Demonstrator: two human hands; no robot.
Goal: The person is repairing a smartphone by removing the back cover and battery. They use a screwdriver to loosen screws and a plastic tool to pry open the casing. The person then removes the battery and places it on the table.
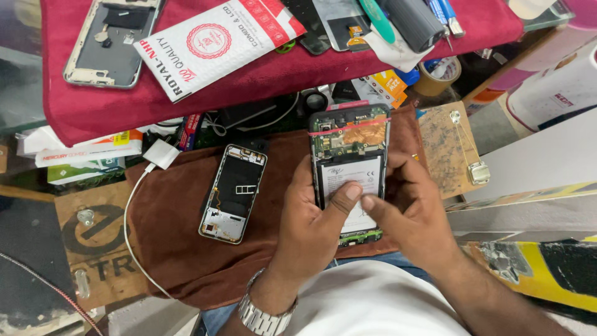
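Opened phone with battery exposed, held over brown cloth, left hand clamped around its left edge, thumb on battery, right hand gripping the right edge, forefinger touching battery, 1 phone frame lying just left.

The opened phone stands lengthwise above the brown cloth, back cover off. Its green circuit board with a copper patch and a red band shows at the far end; a white-labelled battery fills the middle, and a narrow green board sits at the near end.
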